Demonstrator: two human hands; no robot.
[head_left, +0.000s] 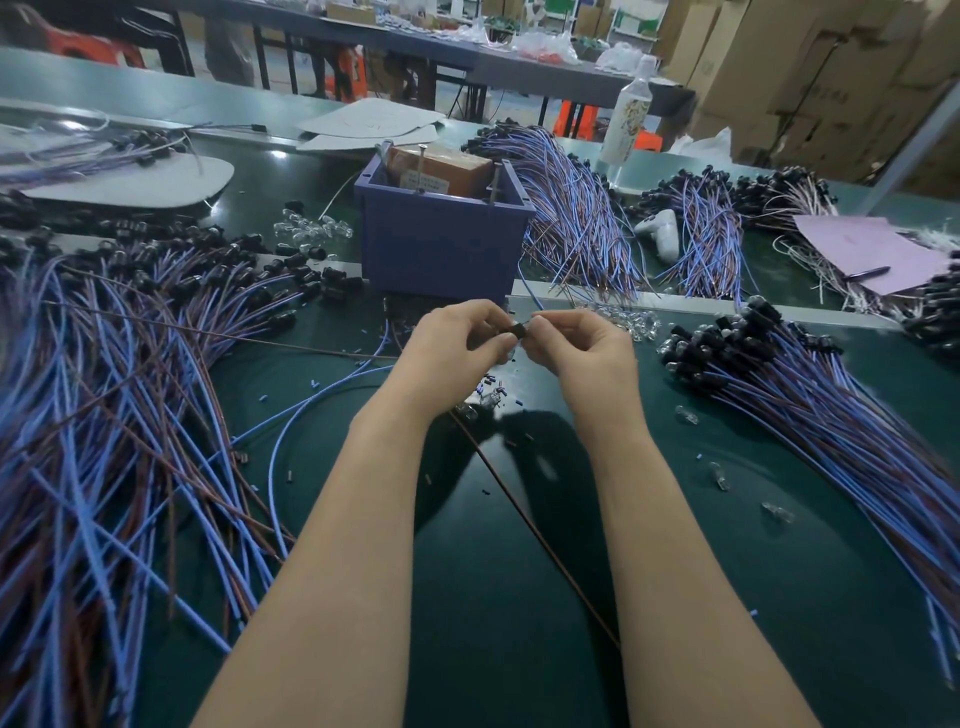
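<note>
A dark green work table (519, 597) fills the view, with a pale strip across it behind the hands; beyond it stand more long tables, and stacked cardboard boxes (810, 78) line the right side of the room. The small black socket (516, 331) is held above the table's middle, just in front of a blue plastic bin (441, 249); the left hand (457, 345) pinches it with curled fingers, and the right hand (576, 348) pinches its other end at the fingertips. A brown wire (535, 530) runs from under the hands toward the near edge. Heaps of blue and brown wires with black sockets lie on the left (104, 415), on the right (831, 415) and behind the bin (576, 223); clear bulbs (628, 319) sit near the right hand, and short wire offcuts (491, 384) are scattered beneath the hands. A brown box (447, 169) stands in the bin; a white bottle (628, 119) stands farther back; a pen (865, 273) rests on pink paper (852, 244).
</note>
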